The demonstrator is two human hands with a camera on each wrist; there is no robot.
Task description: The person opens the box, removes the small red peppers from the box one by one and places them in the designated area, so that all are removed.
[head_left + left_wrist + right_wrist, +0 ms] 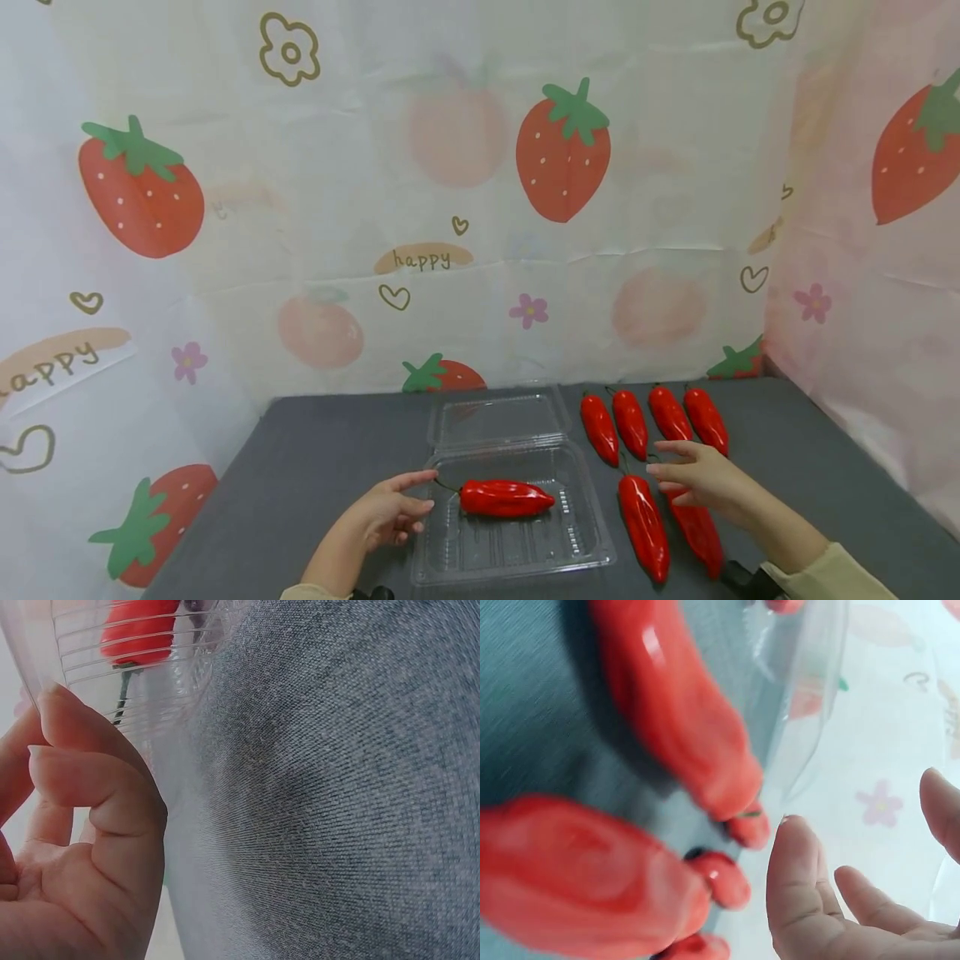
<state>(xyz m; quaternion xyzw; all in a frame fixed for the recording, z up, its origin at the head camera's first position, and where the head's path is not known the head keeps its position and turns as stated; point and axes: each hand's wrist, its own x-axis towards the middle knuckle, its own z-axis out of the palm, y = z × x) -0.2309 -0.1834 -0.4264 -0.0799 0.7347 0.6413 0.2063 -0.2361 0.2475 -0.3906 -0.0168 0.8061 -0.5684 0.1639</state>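
A clear plastic clamshell box (517,573) lies opened on the table, its lid (498,421) folded back. One red chili pepper (506,498) rests crosswise inside, its green stem pointing left. My left hand (386,512) is at the box's left rim, index finger stretched out near the stem and the others loosely bent. In the left wrist view, fingertips (60,705) appear to touch the plastic. My right hand (701,479) hovers with spread fingers above a near red pepper (699,537), partly covering it. Another pepper (643,529) lies beside that one. Nothing is between the right fingers (791,877).
Several more red peppers (598,425) form a row at the back right, close to the lid. A dark grey cloth (322,442) covers the table. Curtains printed with strawberries (562,158) hang behind it and on both sides.
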